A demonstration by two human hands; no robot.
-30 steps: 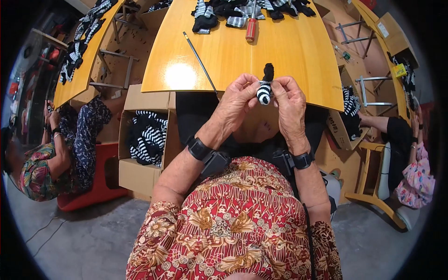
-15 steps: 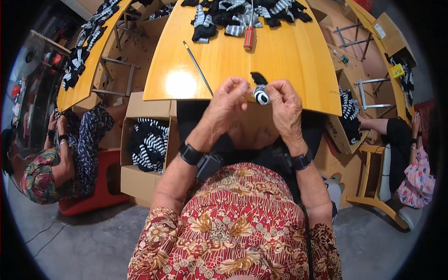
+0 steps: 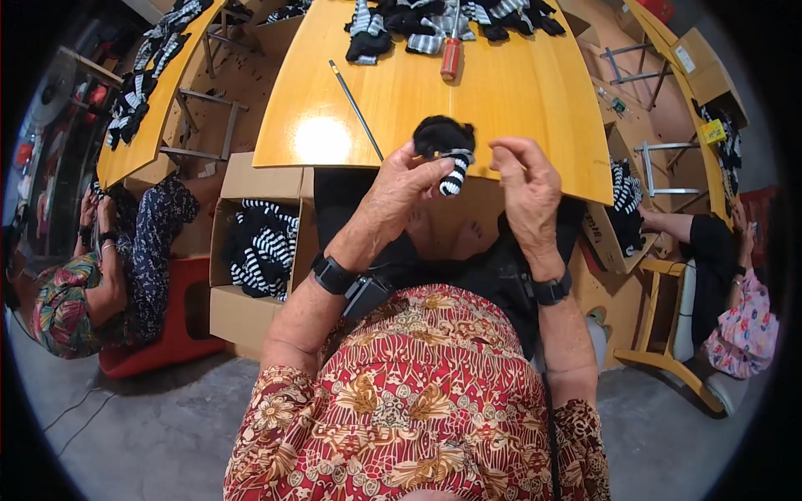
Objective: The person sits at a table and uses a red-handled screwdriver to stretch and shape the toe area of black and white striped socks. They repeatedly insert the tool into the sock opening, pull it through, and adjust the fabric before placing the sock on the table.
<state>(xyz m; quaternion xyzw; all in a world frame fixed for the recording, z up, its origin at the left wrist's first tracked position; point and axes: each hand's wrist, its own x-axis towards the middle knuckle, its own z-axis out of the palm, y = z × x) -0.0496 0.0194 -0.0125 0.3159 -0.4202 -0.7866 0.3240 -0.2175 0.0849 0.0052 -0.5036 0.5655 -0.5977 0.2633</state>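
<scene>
My left hand (image 3: 399,185) grips a small knitted piece with black and white stripes (image 3: 454,174) between thumb and fingers, just in front of the table's near edge. Its striped end points down toward me, and a bunched black part (image 3: 441,135) rises above my fingertips. Whether it is a glove or a sock I cannot tell. To its right, my right hand (image 3: 530,190) hovers apart from it, index finger bent forward and thumb off to the side, with nothing visible in it.
On the yellow table (image 3: 334,104) lie a red-handled screwdriver (image 3: 451,58), a thin dark rod (image 3: 355,108) and a pile of black and grey-striped knitwear (image 3: 418,25). A cardboard box (image 3: 251,313) at left holds striped pieces. Seated people (image 3: 79,296) work at both sides.
Both hands were at the knitted piece; now only my left hand holds it, slightly further left, with more black fabric showing. My right hand has let go and moved right.
</scene>
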